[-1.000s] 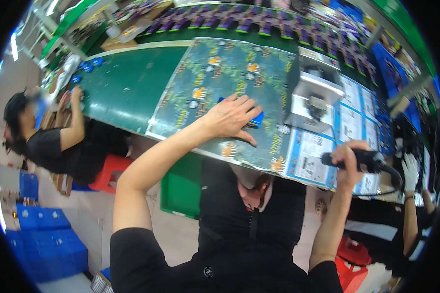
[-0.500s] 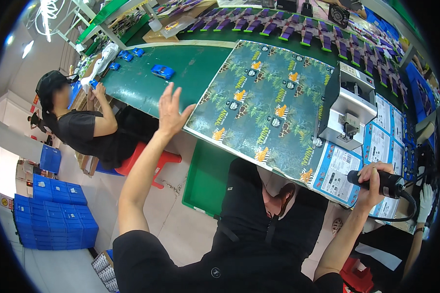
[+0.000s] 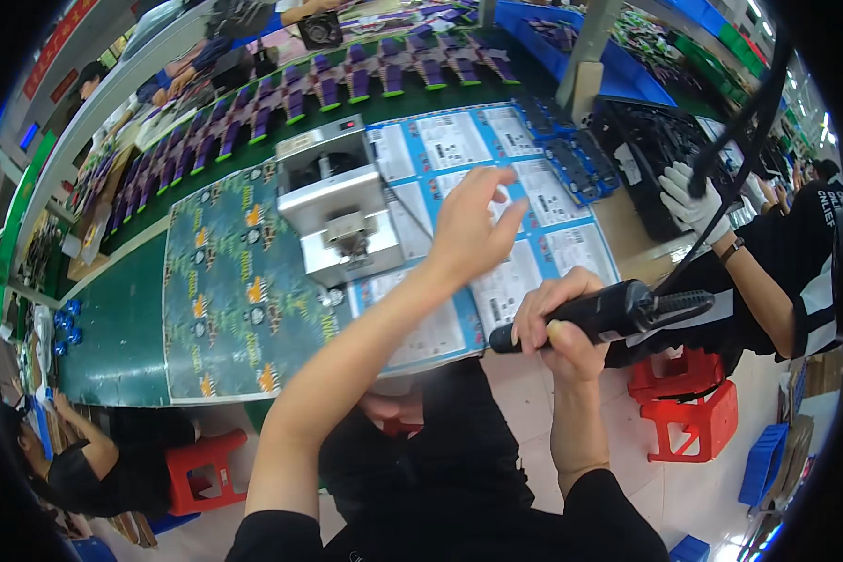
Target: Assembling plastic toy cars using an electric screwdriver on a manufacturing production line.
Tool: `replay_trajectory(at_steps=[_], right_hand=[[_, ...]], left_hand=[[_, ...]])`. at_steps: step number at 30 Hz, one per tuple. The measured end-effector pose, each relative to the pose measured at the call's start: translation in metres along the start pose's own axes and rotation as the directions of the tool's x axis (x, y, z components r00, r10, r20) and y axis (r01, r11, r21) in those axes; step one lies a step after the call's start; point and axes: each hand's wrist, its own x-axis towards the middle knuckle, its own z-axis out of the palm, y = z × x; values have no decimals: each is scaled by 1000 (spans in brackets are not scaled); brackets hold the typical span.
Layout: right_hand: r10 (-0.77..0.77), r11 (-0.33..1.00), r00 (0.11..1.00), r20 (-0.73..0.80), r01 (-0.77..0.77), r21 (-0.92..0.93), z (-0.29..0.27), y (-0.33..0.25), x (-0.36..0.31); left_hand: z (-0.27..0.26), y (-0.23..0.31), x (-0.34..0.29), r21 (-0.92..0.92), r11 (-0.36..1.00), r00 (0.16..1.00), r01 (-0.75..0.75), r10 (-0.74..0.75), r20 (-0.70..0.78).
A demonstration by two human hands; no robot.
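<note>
My right hand (image 3: pixel 571 323) is wrapped round a black electric screwdriver (image 3: pixel 609 314), which lies about level with its cord end to the right. My left hand (image 3: pixel 478 225) is open, thumb apart from the slightly bent fingers, with nothing in it. It hovers over the blue-and-white printed sheets (image 3: pixel 454 140) on the bench. Left of it stands a silver screw feeder (image 3: pixel 342 206) with an open top. Beyond my left hand, to the right, several blue toy car parts (image 3: pixel 576 164) lie by the sheets' edge.
A co-worker's white-gloved hand (image 3: pixel 691 199) is at a black tray (image 3: pixel 642 159) on the right. The screwdriver's cord (image 3: pixel 749 159) runs upward there. Purple-and-green parts (image 3: pixel 356 75) line the far belt. Red stools (image 3: pixel 693 417) stand at right and left.
My view has turned right. My left hand has swung from the bench's left side to over the printed sheets. The right hand still holds the screwdriver. The blue cars now sit far left.
</note>
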Motion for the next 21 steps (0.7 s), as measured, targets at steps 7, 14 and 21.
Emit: replay_trajectory(at_steps=[7, 14, 21], right_hand=[[77, 990, 997, 5, -76, -116, -35, -17, 1], [45, 993, 999, -20, -46, -109, -44, -18, 8], [-108, 987, 994, 0, 107, -124, -38, -25, 6]], left_hand=[[114, -66, 117, 361, 707, 771, 608, -635, -55], [117, -64, 106, -103, 794, 791, 599, -607, -74], [-39, 50, -10, -659, 738, 938, 145, -315, -146]])
